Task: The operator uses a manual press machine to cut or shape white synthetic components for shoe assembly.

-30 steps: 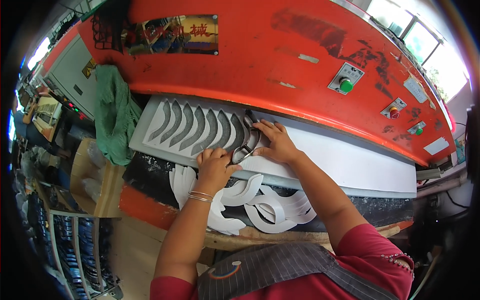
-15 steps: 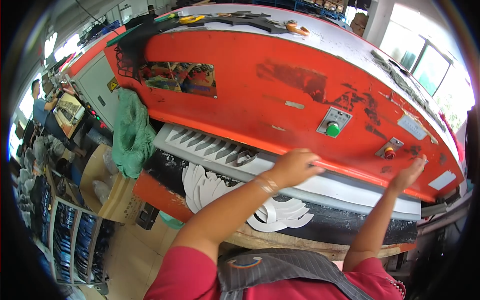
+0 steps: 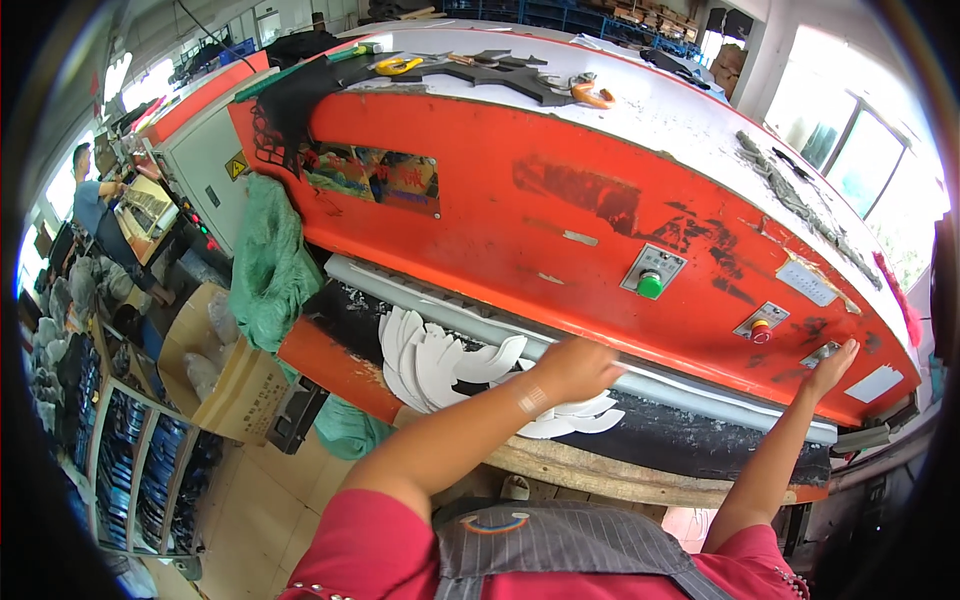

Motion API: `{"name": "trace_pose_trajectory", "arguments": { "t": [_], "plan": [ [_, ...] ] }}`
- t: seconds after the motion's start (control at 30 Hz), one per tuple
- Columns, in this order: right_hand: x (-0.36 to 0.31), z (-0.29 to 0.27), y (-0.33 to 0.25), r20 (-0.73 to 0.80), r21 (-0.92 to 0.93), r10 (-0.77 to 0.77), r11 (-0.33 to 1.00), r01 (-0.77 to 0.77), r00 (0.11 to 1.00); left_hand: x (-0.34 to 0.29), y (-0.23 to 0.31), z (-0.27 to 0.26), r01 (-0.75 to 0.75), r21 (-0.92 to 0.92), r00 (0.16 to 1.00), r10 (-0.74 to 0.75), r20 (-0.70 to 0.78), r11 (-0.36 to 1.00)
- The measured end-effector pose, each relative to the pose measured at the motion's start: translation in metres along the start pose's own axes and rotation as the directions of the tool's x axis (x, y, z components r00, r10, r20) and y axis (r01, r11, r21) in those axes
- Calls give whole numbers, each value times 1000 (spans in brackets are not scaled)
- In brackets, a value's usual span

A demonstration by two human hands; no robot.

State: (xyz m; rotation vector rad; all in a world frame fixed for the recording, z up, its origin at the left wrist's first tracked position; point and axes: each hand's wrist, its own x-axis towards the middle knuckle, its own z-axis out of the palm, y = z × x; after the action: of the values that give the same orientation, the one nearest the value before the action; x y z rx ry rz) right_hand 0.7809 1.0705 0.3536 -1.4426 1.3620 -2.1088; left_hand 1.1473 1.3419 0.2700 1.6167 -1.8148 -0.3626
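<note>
My left hand (image 3: 580,368) is curled closed at the front of the red machine (image 3: 480,190), just below its lower edge. What its fingers hold, if anything, is hidden. My right hand (image 3: 832,368) reaches up to a small metal switch plate (image 3: 820,353) at the machine's right end. Its fingers are stretched out, beside or on the switch. A pale board (image 3: 440,307) lies mostly under the machine, its front edge showing. Curved white cut pieces (image 3: 425,365) are piled on the black ledge (image 3: 690,435) in front, partly behind my left forearm.
A green button (image 3: 650,286) and a red button (image 3: 761,331) sit on the machine's front. Orange-handled pliers (image 3: 592,95) and dark scraps lie on top. At left are a green sack (image 3: 270,270), a cardboard box (image 3: 235,395) and a person (image 3: 95,205) at another bench.
The pale board with its dark leaf-like shapes has slid inward under the machine, leaving its front edge in sight. My left hand has moved slightly left and down; my right stays by the switch.
</note>
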Motion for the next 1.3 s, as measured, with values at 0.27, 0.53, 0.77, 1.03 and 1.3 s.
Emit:
{"name": "trace_pose_trajectory", "arguments": {
  "t": [0.27, 0.53, 0.77, 1.03, 1.3],
  "plan": [
    [-104, 57, -102, 186, 259, -364, 914, 312, 913, -181, -8, 0, 327, 112, 927, -342, 155, 938],
    [-319, 102, -197, 658, 636, -664, 743, 211, 354, -197, -3, 37, 392, 184, 907, -345, -242, 902],
    [-320, 87, -169, 793, 609, -578, 742, 281, -191, -225, 1, 29, 369, 205, 928, -372, -26, 906],
    [-426, 133, -134, 767, 629, -536, 526, 572, -351, -205, -52, -6, 376, 266, 914, -308, -264, 888],
    [-454, 131, -135, 780, 609, -337, 604, 514, -528, -254, -87, 13, 450, 484, 884, -300, -357, 750]
  ]
}}
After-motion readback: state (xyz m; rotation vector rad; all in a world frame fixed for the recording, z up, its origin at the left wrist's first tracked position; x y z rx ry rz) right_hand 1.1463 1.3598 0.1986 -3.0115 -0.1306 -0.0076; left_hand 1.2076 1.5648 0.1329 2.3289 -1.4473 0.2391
